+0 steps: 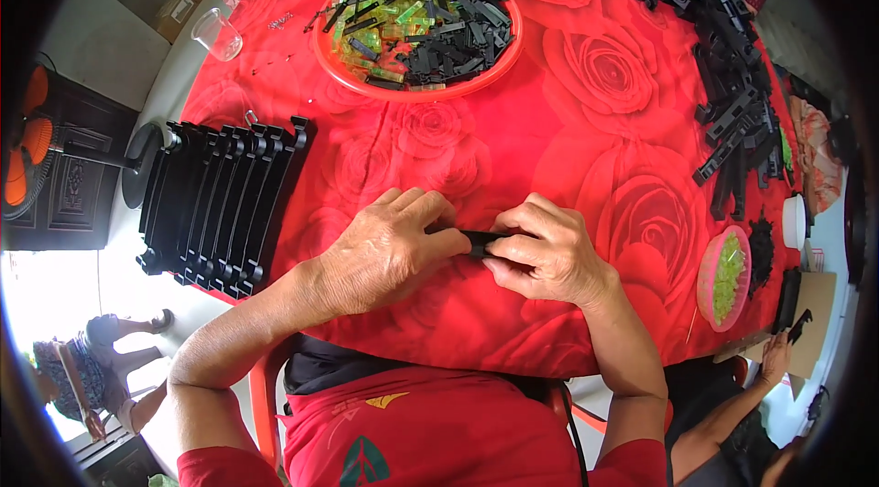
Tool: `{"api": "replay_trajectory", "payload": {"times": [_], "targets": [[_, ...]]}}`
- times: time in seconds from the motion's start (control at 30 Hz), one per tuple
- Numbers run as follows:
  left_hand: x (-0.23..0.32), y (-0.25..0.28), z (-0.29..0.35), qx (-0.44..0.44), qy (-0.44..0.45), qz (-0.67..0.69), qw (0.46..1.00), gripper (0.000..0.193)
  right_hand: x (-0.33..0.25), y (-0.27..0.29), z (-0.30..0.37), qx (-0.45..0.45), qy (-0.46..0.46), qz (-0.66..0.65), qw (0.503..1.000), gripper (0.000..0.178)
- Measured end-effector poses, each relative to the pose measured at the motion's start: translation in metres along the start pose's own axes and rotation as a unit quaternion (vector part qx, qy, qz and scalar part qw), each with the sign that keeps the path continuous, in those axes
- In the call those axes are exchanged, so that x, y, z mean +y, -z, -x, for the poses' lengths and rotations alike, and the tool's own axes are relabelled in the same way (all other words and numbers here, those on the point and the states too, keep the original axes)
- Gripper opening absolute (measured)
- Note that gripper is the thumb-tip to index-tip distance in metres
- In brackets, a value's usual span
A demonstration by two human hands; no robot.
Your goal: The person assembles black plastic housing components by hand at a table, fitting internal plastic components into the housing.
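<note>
In front of my body, over the red rose-patterned tablecloth (430, 135), my two hands meet on a small black plastic piece (480, 243). My left hand (389, 249) has its fingers curled, its thumb and forefinger pinching the left end. The right end is gripped between the thumb and fingers of my right hand (545, 254). Only the short middle stretch of the piece shows; its ends are covered by my fingers.
Long black plastic bars (224, 203) lie side by side at the left. A red basket (403, 95) of black and yellow-green pieces stands at the far side. Black parts (732, 75) heap at right, near a pink bowl (703, 290). Another person's hand (776, 359) holds a black part.
</note>
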State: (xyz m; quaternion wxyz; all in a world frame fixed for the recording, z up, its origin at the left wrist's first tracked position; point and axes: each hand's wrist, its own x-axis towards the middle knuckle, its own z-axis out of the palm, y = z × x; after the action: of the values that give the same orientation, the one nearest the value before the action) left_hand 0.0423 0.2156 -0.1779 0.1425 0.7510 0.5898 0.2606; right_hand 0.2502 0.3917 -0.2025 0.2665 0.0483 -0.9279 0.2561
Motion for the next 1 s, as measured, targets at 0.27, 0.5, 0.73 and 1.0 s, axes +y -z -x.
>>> {"api": "replay_trajectory", "payload": {"times": [0.27,0.5,0.73,1.0], "targets": [[0.002,-0.001,0.0,-0.002,0.01,-0.013,1.0,0.032,-0.006,-0.001,-0.001,0.005,-0.005,0.005,1.0,0.021],[0.005,-0.005,0.002,-0.002,0.027,-0.029,0.999,0.034,-0.008,-0.005,0.001,0.017,-0.024,-0.001,1.0,0.021],[0.005,0.018,0.013,0.033,0.008,0.029,0.999,0.045,-0.006,0.003,-0.003,0.001,0.009,0.028,1.0,0.024],[-0.018,0.006,0.029,0.022,0.003,0.057,0.998,0.047,-0.003,0.0,0.0,-0.007,0.007,0.023,1.0,0.027]]}}
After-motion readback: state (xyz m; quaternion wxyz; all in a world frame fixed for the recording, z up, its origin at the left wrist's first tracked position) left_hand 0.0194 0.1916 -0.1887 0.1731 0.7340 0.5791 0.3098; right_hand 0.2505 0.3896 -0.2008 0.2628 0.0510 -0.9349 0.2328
